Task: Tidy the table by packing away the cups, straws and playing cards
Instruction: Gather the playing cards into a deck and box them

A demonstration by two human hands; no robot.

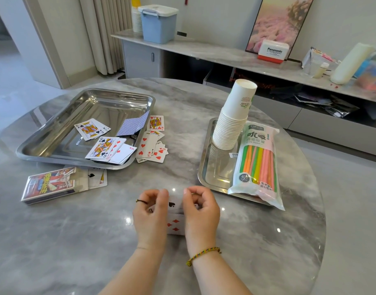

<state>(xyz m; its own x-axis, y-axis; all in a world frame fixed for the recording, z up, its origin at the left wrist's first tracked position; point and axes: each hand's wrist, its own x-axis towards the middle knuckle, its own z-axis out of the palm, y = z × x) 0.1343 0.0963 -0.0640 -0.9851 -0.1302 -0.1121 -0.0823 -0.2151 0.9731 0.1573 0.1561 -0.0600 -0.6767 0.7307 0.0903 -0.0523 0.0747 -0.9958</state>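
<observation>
My left hand (pixel 150 216) and my right hand (pixel 200 213) grip a small bunch of playing cards (pixel 175 220) between them, low over the table's near middle. More loose cards (pixel 152 144) lie spread across the right rim of the big steel tray (pixel 55 133) and on the table beside it. The open card box (pixel 49 185) lies at the front left with a few cards poking out. A tall stack of white paper cups (pixel 232 122) and a bag of coloured straws (pixel 257 165) sit on the smaller steel tray (pixel 206 167) at the right.
The round grey marble table (pixel 87 241) ends close on the right and at the back. Behind it runs a long low sideboard (pixel 214 52) carrying a blue lidded bin (pixel 158 23), a Panasonic box (pixel 272 51) and a leaning picture.
</observation>
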